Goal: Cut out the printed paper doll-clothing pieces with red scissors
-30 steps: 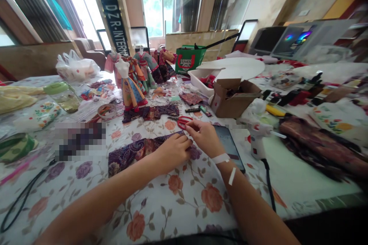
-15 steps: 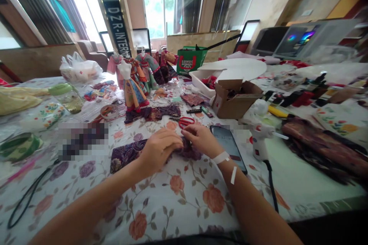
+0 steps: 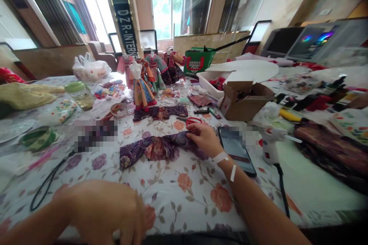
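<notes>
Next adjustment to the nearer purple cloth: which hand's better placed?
Likely the right hand: it's right at the nearer purple cloth. The left hand is apart from it, low in view and blurred.

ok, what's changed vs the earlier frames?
Left hand came off the patterned cloth and moved back toward the near table edge; it's blurred and away from the cloth now, leaving the cloth's middle uncovered. The view also swung a little left. Unchanged: right hand at the cloth's right end; red-handled scissors, phone and glue gun in place.
</notes>
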Demonstrator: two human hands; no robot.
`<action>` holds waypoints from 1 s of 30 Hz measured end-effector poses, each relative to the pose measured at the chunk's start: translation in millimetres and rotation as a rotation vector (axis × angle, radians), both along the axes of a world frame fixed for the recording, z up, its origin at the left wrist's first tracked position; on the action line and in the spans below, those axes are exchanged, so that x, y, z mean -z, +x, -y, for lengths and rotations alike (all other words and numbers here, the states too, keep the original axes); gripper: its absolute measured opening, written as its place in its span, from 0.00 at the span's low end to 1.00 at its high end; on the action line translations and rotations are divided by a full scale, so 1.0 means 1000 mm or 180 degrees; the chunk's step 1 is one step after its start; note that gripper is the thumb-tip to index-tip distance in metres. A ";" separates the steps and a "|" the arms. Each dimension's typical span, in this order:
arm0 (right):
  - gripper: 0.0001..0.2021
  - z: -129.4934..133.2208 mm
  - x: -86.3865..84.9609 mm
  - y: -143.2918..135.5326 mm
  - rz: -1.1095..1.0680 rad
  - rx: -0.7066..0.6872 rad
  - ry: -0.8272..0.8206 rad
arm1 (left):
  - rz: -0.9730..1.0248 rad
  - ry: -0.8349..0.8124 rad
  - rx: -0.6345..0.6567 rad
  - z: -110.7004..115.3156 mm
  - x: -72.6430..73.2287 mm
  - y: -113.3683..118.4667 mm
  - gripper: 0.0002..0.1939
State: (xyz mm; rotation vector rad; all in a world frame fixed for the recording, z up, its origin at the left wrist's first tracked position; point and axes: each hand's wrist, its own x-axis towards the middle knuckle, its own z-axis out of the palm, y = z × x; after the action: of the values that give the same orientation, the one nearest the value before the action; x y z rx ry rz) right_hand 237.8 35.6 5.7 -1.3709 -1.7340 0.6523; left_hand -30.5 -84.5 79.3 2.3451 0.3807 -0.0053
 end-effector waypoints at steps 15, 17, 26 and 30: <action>0.16 -0.004 0.006 0.003 -0.0207 0.0125 -0.0424 | 0.0525 0.1546 -0.2359 -0.079 0.034 0.049 0.14; 0.18 -0.004 0.011 -0.002 -0.0311 -0.0064 -0.0497 | 0.0553 0.1706 -0.2495 -0.086 0.052 0.065 0.13; 0.20 -0.004 0.018 -0.012 -0.0152 0.0061 -0.0480 | -0.0180 0.2063 -0.2516 -0.076 0.098 0.065 0.30; 0.19 0.001 0.013 -0.010 0.0035 0.0211 -0.0514 | -0.0436 0.2469 -0.2328 -0.072 0.101 0.058 0.24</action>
State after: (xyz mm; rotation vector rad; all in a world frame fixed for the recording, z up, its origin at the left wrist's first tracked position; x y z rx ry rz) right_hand 227.5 35.0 -7.6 -1.5383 -1.6666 0.7627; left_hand 27.2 -12.1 -21.8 2.7883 1.5075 0.3950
